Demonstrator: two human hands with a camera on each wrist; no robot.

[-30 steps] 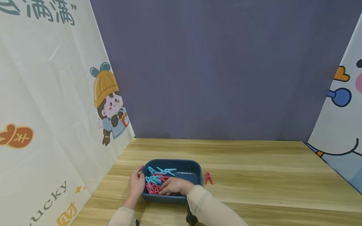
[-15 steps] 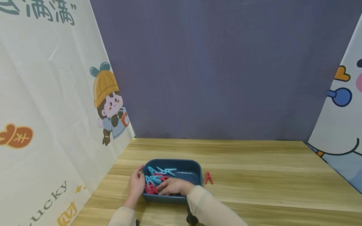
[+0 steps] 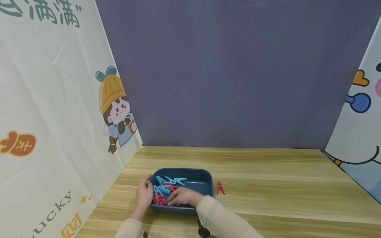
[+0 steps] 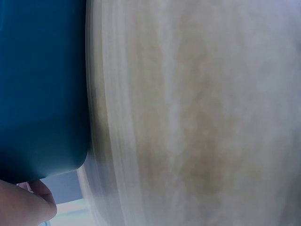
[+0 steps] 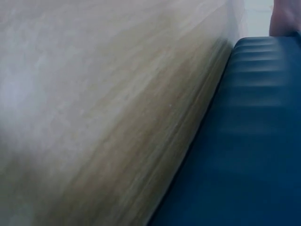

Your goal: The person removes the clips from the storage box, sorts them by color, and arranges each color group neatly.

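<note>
A dark blue rectangular box [image 3: 190, 210] stands on the table. Heaped in its left half are blue clothespins [image 3: 163, 189] and red clothespins [image 3: 159, 199]. At the box's left end my left hand [image 3: 144, 195] holds the wall, thumb by the rim; in the left wrist view that hand [image 4: 26, 205] shows at the box corner. My right hand [image 3: 183, 196] reaches down inside the box, its fingertips right at the red clothespins near the front wall. I cannot tell whether those fingers pinch one. Only the box's outer side [image 5: 249, 155] fills the right wrist view's right part.
One red clothespin [image 3: 220, 188] lies on the wooden table [image 3: 276, 185], just right of the box. A printed white sheet [image 3: 59, 99] borders the left side, and a dark grey panel [image 3: 223, 72] rises behind the table.
My right fingers have shifted slightly among the red clothespins, and a few of these have moved a little at the box's front left. My left hand and the box stay in place.
</note>
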